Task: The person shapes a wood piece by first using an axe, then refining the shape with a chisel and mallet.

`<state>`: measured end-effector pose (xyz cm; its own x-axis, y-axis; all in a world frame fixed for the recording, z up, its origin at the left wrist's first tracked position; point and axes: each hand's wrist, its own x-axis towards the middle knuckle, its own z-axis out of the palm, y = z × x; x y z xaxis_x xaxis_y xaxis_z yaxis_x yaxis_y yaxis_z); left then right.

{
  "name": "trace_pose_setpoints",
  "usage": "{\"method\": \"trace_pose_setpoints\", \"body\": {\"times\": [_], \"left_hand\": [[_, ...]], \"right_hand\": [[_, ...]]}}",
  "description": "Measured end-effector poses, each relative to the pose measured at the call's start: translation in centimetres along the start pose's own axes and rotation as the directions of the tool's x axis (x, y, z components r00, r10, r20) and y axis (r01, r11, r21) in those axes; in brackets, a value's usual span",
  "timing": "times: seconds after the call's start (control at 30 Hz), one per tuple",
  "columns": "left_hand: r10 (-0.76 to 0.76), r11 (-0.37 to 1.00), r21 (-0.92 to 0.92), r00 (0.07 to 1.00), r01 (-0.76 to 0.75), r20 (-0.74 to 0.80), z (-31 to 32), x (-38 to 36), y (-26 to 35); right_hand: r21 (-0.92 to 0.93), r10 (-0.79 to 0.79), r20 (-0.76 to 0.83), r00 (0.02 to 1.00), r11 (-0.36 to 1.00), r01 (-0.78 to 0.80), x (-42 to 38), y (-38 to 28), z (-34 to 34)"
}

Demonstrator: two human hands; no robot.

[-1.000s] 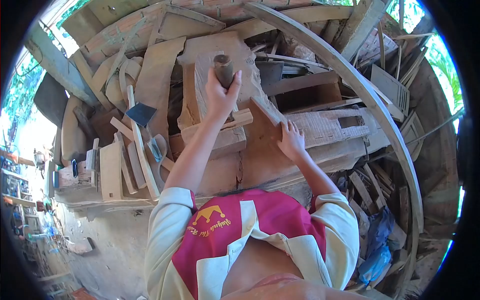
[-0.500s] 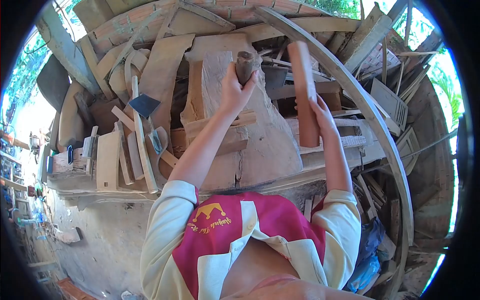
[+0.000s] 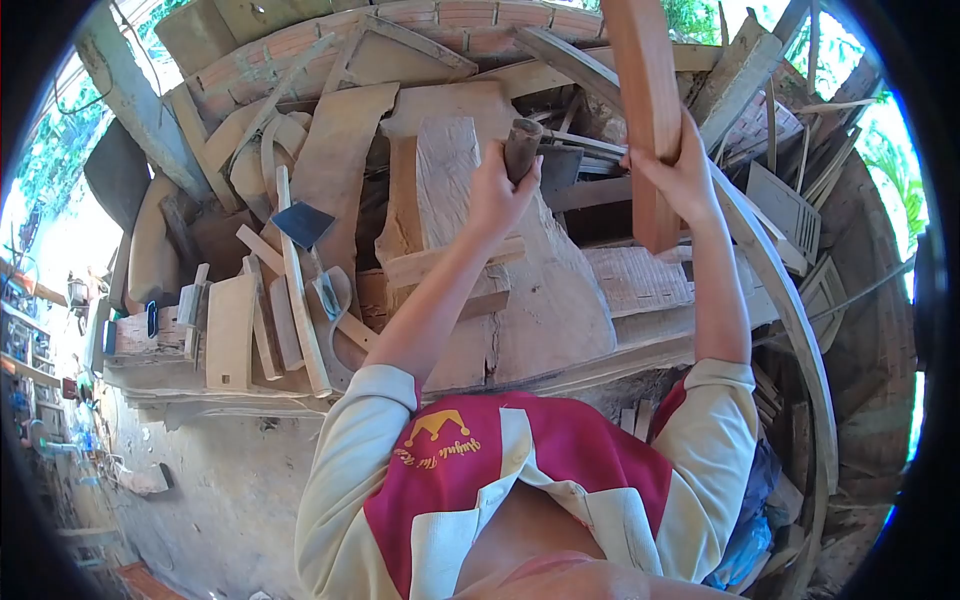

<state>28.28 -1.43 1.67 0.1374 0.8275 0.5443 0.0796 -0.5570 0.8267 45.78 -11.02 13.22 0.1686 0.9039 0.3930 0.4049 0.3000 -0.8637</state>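
Note:
My left hand (image 3: 500,200) is closed around a short, dark cylindrical piece (image 3: 522,150), held upright with its round end showing above the fingers. It is over the big worn slab (image 3: 550,290) on the bench. Further right and raised higher, my right hand (image 3: 683,178) grips a long reddish-brown wooden bar (image 3: 646,90) near its lower end. The bar stands almost upright, and its top runs past the upper edge of the view. The two pieces are apart. A pale rough board (image 3: 447,180) lies left of my left hand.
Offcuts and a dark square plate (image 3: 303,224) crowd the bench's left side. A long curved beam (image 3: 790,270) arcs down the right. A brick wall (image 3: 370,22) and leaning boards stand behind. Blue plastic bags (image 3: 745,550) lie at lower right.
My right hand has lifted the wooden bar up and to the right, closer to the camera. My left hand, still holding the dark piece, sits slightly further right and lower in view.

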Motion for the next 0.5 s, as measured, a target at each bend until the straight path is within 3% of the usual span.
{"method": "trace_pose_setpoints", "body": {"times": [0.03,0.07,0.1,0.13,0.17,0.23,0.27,0.3,0.37,0.43,0.47,0.5], "left_hand": [[0.018,1.0,0.01,1.0,-0.018,0.001,0.1,0.0,-0.1],[0.016,1.0,0.008,1.0,-0.016,0.002,0.2,0.0,-0.1],[-0.016,1.0,0.01,1.0,0.016,0.02,0.2,0.0,0.1],[-0.049,0.999,0.013,0.998,0.048,0.037,0.1,0.0,0.2],[-0.049,0.999,0.014,0.998,0.048,0.035,0.2,0.1,0.0],[-0.031,0.999,0.014,0.999,0.031,-0.012,0.3,0.2,-0.5],[-0.027,1.0,0.011,1.0,0.027,-0.011,0.3,0.3,-0.7],[-0.001,1.0,0.018,1.0,0.002,-0.019,0.3,0.3,-0.8],[0.019,1.0,0.022,1.0,-0.019,-0.023,0.4,0.2,-0.8],[-0.02,0.998,0.057,1.0,0.02,0.001,0.3,0.1,-0.3],[-0.02,0.998,0.06,1.0,0.02,-0.001,0.3,0.0,-0.3],[0.007,0.999,0.051,1.0,-0.007,0.0,0.3,-0.1,-0.2]], "right_hand": [[-0.002,0.003,-0.001,1.0,1.0,-0.003,0.1,-0.1,0.6],[-0.312,-0.154,0.003,0.988,0.939,0.147,0.2,-0.2,1.1],[-0.586,-0.297,0.056,0.953,0.764,0.272,0.3,-0.1,1.4],[-0.753,-0.314,0.324,0.892,0.485,0.444,0.4,0.0,1.5],[-0.752,-0.315,0.325,0.892,0.486,0.446,0.6,-0.8,1.1],[-0.845,0.113,0.402,0.909,0.427,0.321,1.0,-4.5,0.8],[-0.857,-0.064,0.378,0.923,0.353,0.376,1.6,-3.3,-0.1],[-0.86,-0.066,0.375,0.925,0.348,0.374,2.1,-3.3,-0.5],[-0.773,-0.332,0.062,0.941,0.58,0.256,2.4,-3.3,-0.8],[-0.711,-0.351,0.015,0.936,0.654,0.257,2.3,-2.4,-0.3],[-0.776,-0.216,0.254,0.943,0.537,0.331,1.9,-1.5,0.0],[-0.8,-0.042,0.453,0.891,0.422,0.426,1.5,-1.2,0.2]]}}
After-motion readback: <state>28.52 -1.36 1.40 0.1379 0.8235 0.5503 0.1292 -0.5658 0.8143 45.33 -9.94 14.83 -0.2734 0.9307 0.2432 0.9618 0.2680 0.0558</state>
